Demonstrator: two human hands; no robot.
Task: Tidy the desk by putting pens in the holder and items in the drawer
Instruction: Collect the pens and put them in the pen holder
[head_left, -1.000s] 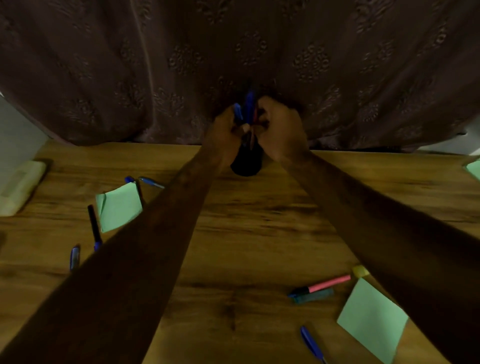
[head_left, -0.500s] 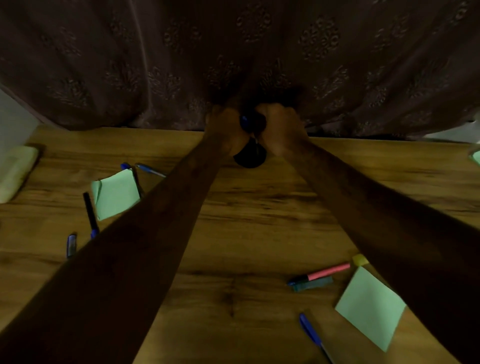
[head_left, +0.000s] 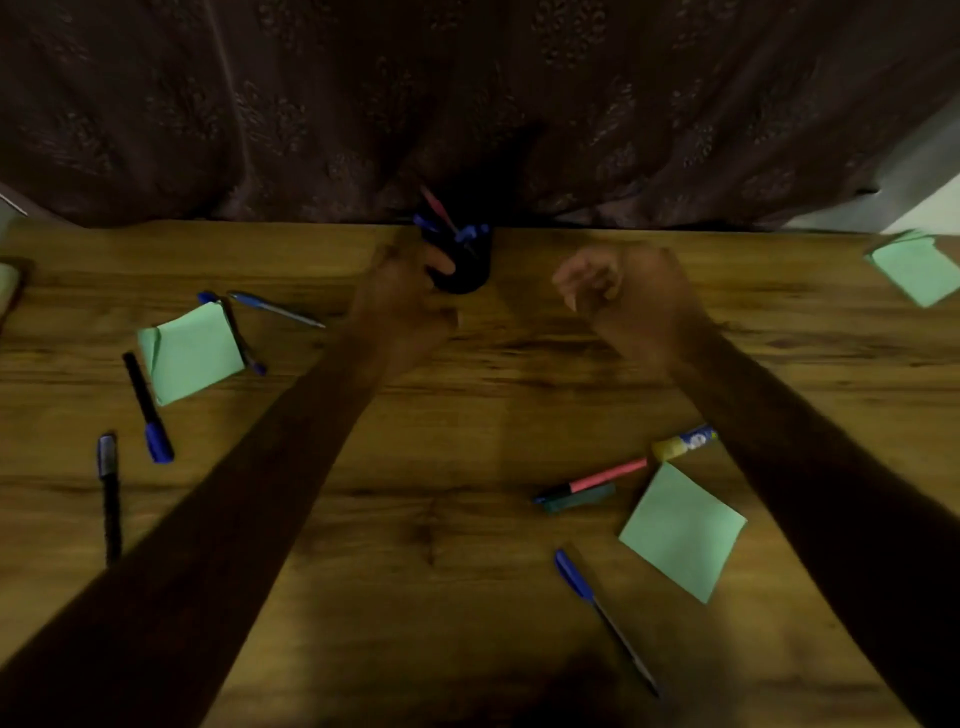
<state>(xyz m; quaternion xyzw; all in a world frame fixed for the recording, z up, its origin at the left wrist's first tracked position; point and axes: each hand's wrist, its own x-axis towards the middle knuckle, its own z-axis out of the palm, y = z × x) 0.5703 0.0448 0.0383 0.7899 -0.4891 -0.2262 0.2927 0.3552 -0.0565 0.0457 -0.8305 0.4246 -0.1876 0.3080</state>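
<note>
The black pen holder (head_left: 462, 270) stands at the back edge of the bench (head_left: 467, 415), with blue and pink pens (head_left: 470, 232) poking out. The left hand (head_left: 410, 296) is right beside it, thumb against its wall. Too blurred to tell if the fingers grip. The right hand (head_left: 618, 291) hovers off to the right, fingers loosely curled, empty. Out front lie a blue pen (head_left: 574, 574) and a pink pen (head_left: 602, 475), near a green sticky note (head_left: 683, 530).

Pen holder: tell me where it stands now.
In the head view, the pen holder stands centrally at the desk's far edge by the curtain, left hand close on its left, right hand apart on its right.
</note>
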